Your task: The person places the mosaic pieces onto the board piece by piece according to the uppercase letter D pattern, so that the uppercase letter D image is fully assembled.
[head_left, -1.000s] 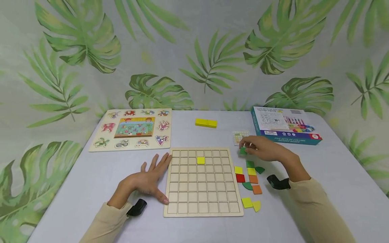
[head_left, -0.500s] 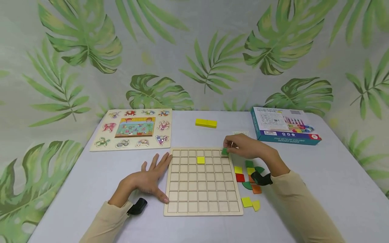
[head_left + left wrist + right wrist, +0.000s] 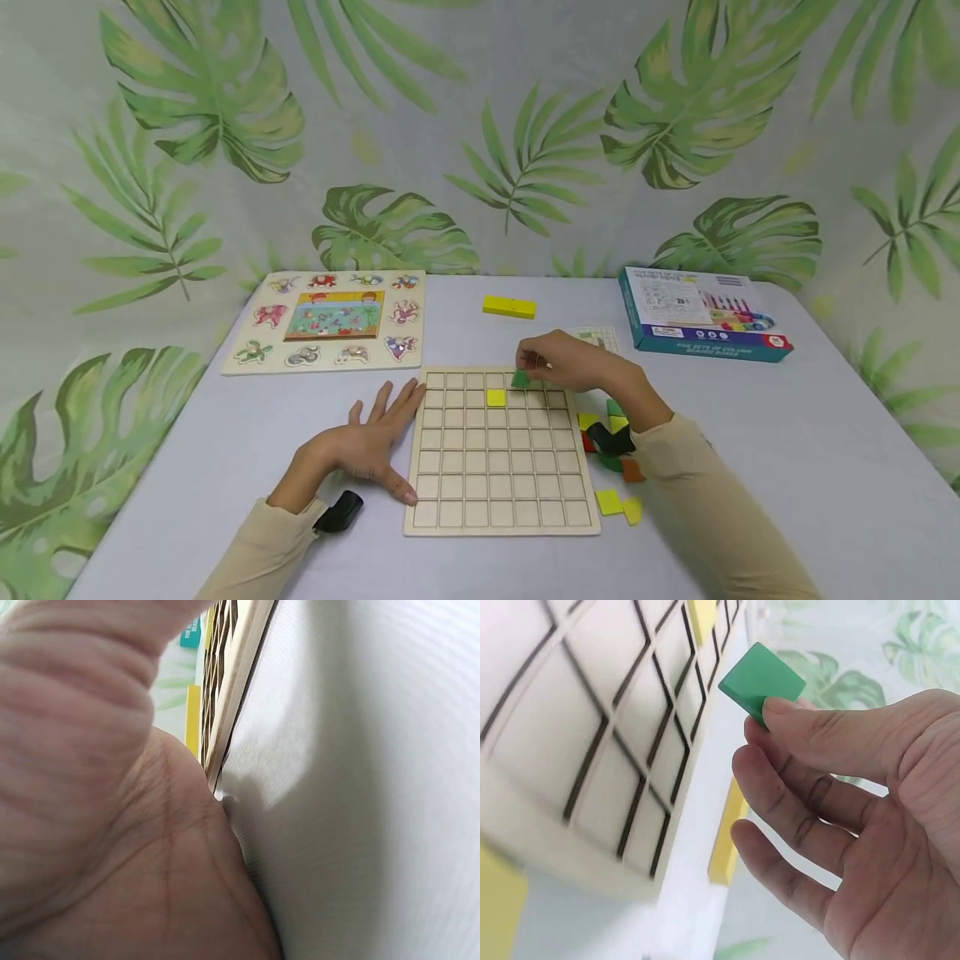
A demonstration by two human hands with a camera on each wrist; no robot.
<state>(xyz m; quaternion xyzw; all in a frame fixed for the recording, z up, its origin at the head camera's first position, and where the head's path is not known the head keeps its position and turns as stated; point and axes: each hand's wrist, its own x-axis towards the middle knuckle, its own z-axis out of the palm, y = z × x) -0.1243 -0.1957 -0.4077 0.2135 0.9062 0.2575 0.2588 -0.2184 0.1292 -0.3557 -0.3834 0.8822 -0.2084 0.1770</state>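
Between thumb and forefinger my right hand (image 3: 562, 360) pinches a green square tile (image 3: 763, 679), held over the far edge of the wooden grid board (image 3: 501, 532). One yellow square tile (image 3: 496, 398) lies in a cell of the board's second row, just below and left of the pinched tile in the head view. My left hand (image 3: 371, 442) rests at the board's left side with fingers spread, thumb at the near corner and fingertips at the far part of the edge. In the left wrist view, the palm (image 3: 172, 847) fills the left side.
Loose tiles lie right of the board, partly hidden by my right wrist, including a yellow square (image 3: 609, 502) and a yellow rounded piece (image 3: 632, 511). Behind are a sea-animal puzzle (image 3: 247, 329), a yellow box (image 3: 509, 307), a small pattern card (image 3: 606, 337) and a teal-edged box (image 3: 705, 312).
My right hand has carried the green square tile leftward from beside the pattern card to over the board's far row. My left hand has stayed at the board's edge.
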